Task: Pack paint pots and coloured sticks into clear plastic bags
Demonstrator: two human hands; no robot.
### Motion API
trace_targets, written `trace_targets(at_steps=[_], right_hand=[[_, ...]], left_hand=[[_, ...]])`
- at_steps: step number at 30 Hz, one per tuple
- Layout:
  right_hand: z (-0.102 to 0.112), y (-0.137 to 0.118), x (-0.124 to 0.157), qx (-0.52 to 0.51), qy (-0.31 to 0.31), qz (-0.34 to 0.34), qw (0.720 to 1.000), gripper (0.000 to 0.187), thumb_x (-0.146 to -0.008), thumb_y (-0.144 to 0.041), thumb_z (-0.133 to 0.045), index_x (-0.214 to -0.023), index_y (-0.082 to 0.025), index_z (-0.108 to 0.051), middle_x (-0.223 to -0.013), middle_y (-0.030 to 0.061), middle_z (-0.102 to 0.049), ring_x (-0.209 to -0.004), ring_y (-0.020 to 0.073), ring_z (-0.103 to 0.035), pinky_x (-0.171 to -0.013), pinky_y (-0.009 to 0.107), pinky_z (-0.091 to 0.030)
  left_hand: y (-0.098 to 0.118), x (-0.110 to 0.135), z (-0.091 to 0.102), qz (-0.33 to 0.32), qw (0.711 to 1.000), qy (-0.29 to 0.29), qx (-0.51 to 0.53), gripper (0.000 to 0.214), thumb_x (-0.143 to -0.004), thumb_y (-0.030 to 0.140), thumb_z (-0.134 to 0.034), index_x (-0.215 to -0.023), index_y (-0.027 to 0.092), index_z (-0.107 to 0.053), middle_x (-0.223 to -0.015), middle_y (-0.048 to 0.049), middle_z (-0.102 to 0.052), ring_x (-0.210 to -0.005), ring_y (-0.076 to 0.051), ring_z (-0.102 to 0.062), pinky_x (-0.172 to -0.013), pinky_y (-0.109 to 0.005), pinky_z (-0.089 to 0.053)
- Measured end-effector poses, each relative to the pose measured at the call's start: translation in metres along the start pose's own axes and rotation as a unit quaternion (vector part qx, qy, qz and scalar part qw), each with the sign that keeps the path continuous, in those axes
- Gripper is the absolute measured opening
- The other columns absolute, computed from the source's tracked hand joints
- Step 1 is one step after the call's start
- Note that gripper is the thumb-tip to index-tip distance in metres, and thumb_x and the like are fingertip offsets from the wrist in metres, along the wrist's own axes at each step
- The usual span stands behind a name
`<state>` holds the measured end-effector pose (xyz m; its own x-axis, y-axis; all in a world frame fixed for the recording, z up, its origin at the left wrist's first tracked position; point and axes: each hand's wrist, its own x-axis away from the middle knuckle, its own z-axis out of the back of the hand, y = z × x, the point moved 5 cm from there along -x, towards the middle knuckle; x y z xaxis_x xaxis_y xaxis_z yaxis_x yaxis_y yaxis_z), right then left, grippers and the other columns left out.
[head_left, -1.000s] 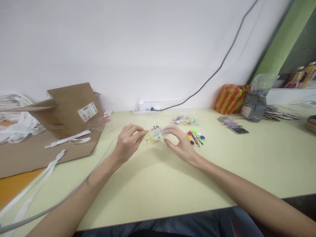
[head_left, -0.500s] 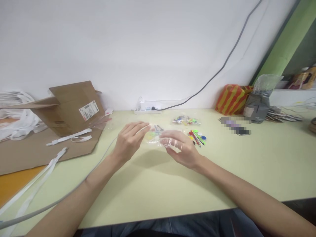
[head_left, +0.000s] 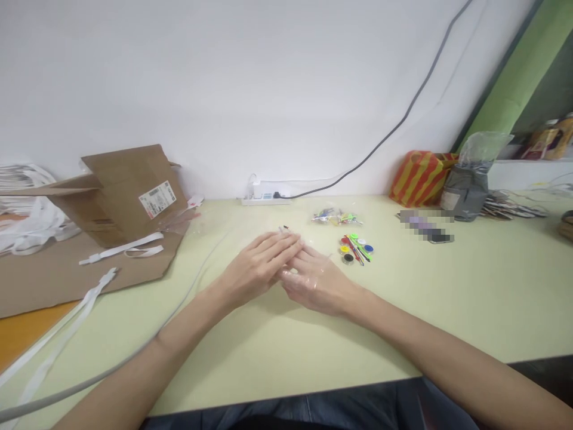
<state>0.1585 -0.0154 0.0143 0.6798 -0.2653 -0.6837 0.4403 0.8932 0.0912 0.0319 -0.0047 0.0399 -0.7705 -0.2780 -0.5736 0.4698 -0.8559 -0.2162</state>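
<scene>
Clear plastic film point(head_left: 305, 282), thin and hard to trace, shines across the back of the right hand point(head_left: 319, 285); its edges can't be made out. The left hand point(head_left: 257, 269) lies with fingers extended, its fingertips point(head_left: 289, 240) resting over the right hand's fingers. The hands are pressed together near mid-table, and no pinch shows; whatever lies between them is hidden.

Just past the left fingertips, a tiny dark-tipped piece point(head_left: 283, 228); kind unclear. Right of the hands, loose paint pots and coloured sticks point(head_left: 356, 249). Toward the far edge, a small bag of colourful parts point(head_left: 336, 218).

Far edge: power strip point(head_left: 265, 197), cardboard box point(head_left: 129, 194), striped bag point(head_left: 421, 179). A pixelated object point(head_left: 425, 226) is unreadable. A dark thing point(head_left: 567, 227) is cut off at the right frame edge.
</scene>
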Motion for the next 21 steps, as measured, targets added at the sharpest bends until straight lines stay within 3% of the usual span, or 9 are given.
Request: trace_targets(at_steps=[3, 6, 9, 13, 15, 18, 21], right_hand=[[-0.01, -0.005, 0.001, 0.018, -0.024, 0.003, 1.0, 0.019, -0.094, -0.014, -0.051, -0.1, -0.017, -0.068, -0.105, 0.0152, -0.072, -0.113, 0.029, -0.063, -0.098, 0.051, -0.054], [-0.009, -0.008, 0.001, 0.022, -0.051, 0.007, 0.998, 0.021, -0.097, -0.019, -0.05, -0.108, -0.018, -0.068, -0.118, 0.015, -0.069, -0.119, 0.029, -0.06, -0.1, 0.052, -0.051], [-0.001, -0.009, -0.003, 0.024, -0.067, 0.021, 0.997, 0.027, -0.096, -0.019, -0.053, -0.12, -0.024, -0.065, -0.13, 0.0097, -0.065, -0.133, 0.0279, -0.05, -0.111, 0.053, -0.043], [0.004, -0.003, -0.004, -0.021, -0.064, 0.025, 0.997, 0.041, -0.091, -0.012, -0.056, -0.129, -0.026, -0.062, -0.143, 0.0087, -0.057, -0.141, 0.0264, -0.042, -0.115, 0.052, -0.038], [0.004, 0.01, 0.0, -0.04, -0.018, -0.008, 0.999, 0.041, -0.09, -0.009, -0.053, -0.126, -0.025, -0.063, -0.139, 0.01, -0.06, -0.135, 0.0254, -0.049, -0.111, 0.05, -0.042], [0.001, 0.041, 0.011, -0.048, 0.05, -0.118, 0.991, 0.035, -0.091, -0.008, -0.049, -0.116, -0.024, -0.067, -0.115, 0.0099, -0.069, -0.112, 0.0241, -0.06, -0.096, 0.045, -0.049], [-0.009, 0.074, 0.023, -0.027, 0.049, -0.225, 0.973, 0.024, -0.094, -0.012, -0.051, -0.108, -0.023, -0.068, -0.101, 0.0082, -0.069, -0.1, 0.0247, -0.06, -0.089, 0.044, -0.049]], left_hand=[[0.013, -0.003, -0.003, -0.026, 0.999, -0.042, 0.015, 0.063, -0.091, 0.006, -0.046, -0.152, 0.021, -0.038, -0.147, -0.0128, -0.055, -0.138, -0.027, -0.05, -0.118, -0.053, -0.038], [0.012, -0.003, -0.004, -0.018, 0.996, -0.08, 0.017, 0.073, -0.084, 0.005, -0.051, -0.153, 0.024, -0.037, -0.154, -0.0116, -0.047, -0.144, -0.03, -0.041, -0.121, -0.055, -0.032], [-0.005, 0.004, -0.002, 0.03, 0.995, -0.093, 0.012, 0.079, -0.081, 0.011, -0.058, -0.155, 0.026, -0.034, -0.155, -0.0124, -0.044, -0.146, -0.033, -0.036, -0.121, -0.057, -0.028], [-0.036, 0.018, -0.002, 0.075, 0.993, -0.089, 0.014, 0.082, -0.083, 0.025, -0.066, -0.156, 0.027, -0.029, -0.143, -0.0133, -0.054, -0.136, -0.033, -0.047, -0.119, -0.056, -0.028], [-0.052, 0.024, -0.003, 0.101, 0.992, -0.073, -0.009, 0.085, -0.083, 0.025, -0.066, -0.157, 0.026, -0.024, -0.138, -0.0142, -0.055, -0.129, -0.033, -0.051, -0.114, -0.054, -0.033], [-0.073, 0.034, -0.002, 0.159, 0.986, -0.013, -0.037, 0.088, -0.081, 0.026, -0.068, -0.156, 0.023, -0.022, -0.13, -0.014, -0.057, -0.12, -0.033, -0.054, -0.106, -0.052, -0.04], [-0.086, 0.042, -0.003, 0.2, 0.978, 0.048, -0.036, 0.085, -0.077, 0.027, -0.071, -0.151, 0.02, -0.028, -0.127, -0.0142, -0.057, -0.119, -0.033, -0.054, -0.105, -0.05, -0.041]])
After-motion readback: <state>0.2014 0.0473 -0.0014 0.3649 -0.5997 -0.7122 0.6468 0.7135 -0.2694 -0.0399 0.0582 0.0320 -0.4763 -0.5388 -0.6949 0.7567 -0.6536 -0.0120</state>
